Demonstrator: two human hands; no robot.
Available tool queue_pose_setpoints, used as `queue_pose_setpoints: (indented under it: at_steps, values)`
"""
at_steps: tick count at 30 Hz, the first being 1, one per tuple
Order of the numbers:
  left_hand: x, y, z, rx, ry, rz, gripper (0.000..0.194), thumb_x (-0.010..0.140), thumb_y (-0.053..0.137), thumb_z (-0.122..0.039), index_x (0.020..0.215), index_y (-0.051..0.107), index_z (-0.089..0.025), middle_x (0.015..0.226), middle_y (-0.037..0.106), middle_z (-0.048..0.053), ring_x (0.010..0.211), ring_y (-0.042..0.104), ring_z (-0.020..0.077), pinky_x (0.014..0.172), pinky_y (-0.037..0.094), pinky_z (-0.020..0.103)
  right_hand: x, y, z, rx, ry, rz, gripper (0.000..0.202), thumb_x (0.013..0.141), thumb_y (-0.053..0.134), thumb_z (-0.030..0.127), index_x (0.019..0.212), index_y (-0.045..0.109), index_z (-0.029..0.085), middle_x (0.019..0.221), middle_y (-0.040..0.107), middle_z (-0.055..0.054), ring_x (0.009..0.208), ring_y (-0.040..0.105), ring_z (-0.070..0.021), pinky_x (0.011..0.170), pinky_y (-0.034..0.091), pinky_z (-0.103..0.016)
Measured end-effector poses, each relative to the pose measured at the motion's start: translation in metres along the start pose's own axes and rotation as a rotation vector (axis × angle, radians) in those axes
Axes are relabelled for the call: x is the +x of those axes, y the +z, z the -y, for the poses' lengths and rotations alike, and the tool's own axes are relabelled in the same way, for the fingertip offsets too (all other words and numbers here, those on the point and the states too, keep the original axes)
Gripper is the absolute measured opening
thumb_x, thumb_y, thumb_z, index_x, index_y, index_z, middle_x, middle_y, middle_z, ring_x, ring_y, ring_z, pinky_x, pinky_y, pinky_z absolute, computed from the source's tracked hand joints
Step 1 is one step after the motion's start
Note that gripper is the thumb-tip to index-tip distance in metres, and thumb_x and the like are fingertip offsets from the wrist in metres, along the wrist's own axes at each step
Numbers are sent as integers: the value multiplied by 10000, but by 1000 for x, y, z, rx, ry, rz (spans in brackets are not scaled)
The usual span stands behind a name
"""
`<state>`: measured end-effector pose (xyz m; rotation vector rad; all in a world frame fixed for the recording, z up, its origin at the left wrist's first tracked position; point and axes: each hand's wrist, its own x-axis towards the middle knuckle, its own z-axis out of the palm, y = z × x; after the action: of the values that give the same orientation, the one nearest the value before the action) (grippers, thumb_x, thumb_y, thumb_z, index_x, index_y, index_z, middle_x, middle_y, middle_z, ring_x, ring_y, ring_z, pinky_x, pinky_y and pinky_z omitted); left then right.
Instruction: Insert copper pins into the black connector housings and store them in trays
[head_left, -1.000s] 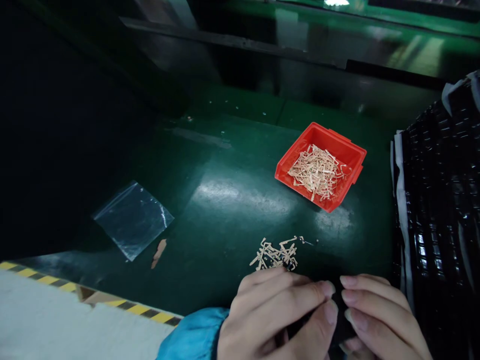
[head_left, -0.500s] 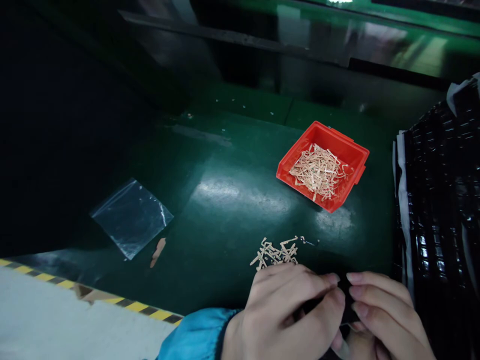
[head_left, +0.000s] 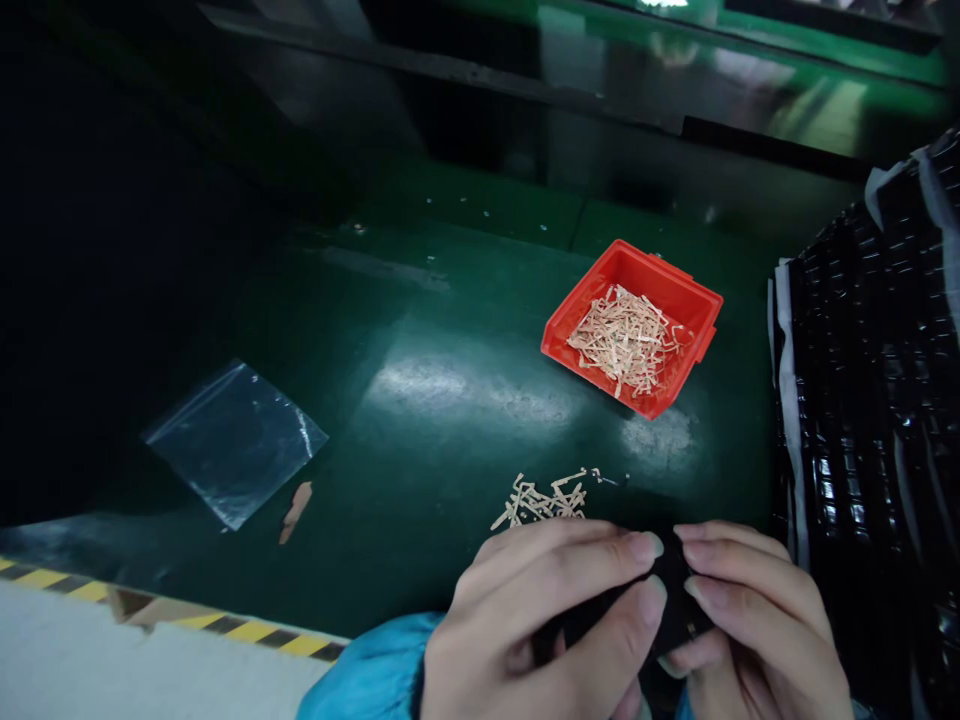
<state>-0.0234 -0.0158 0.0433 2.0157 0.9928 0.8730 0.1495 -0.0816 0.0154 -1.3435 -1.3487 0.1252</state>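
Nearer the wearer than the red bin (head_left: pixel 664 285), the left hand (head_left: pixel 559 590) and right hand (head_left: pixel 765 600) pinch what seems a black part (head_left: pixel 677 595), fingers closed on it; handling it further calls for a steady grip. More of it shows than half a second ago.

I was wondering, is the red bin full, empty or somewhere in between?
Partly full: the bin holds a heap of small pale strips, with bare red plastic showing around them.

Transparent bag (head_left: pixel 236 445) beside a brown scrap (head_left: pixel 296 511), striped tape (head_left: pixel 247 631) along the green table's edge (head_left: pixel 409 440).
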Motion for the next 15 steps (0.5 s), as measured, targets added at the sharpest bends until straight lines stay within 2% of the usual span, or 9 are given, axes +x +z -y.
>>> queue_pose_setpoints:
  at_steps: [4,7,10,12,15]
  values:
    - [-1,-3,0,-12,39,30,228,1065,749,-227,1281,804,-278,1136,892,32,988,884,195,878,755,247,0,0,2,-18,6,-48,212,1123,646,170,920,671,112,1121,712,-28,1085,753,-128,936,674,-332]
    - [1,-5,0,-35,74,47,241,1064,752,-216,1297,791,-261,1155,893,36,1001,882,187,903,749,241,2,-10,-2,-34,-46,57,209,1120,659,199,929,665,115,1141,707,-23,1112,748,-121,965,683,-308]
    - [7,-7,0,-48,92,52,232,1057,753,-202,1279,798,-254,1118,900,40,970,887,208,886,765,285,5,-20,-5,-56,-91,163,127,1071,699,124,945,684,126,1160,712,-19,1149,748,-132,997,697,-311]
    - [13,-5,-1,-43,97,54,201,1056,756,-217,1250,802,-250,1067,904,28,928,890,202,862,765,273,6,-23,-5,-80,-95,137,129,1020,706,53,925,704,141,1128,740,-15,1121,763,-145,967,715,-324]
    - [18,3,-2,-32,104,30,118,1046,758,-194,1130,820,-249,1018,896,21,896,883,183,814,751,228,10,-22,-2,-172,-131,126,202,936,711,4,838,722,180,961,800,6,965,787,-158,861,744,-336]
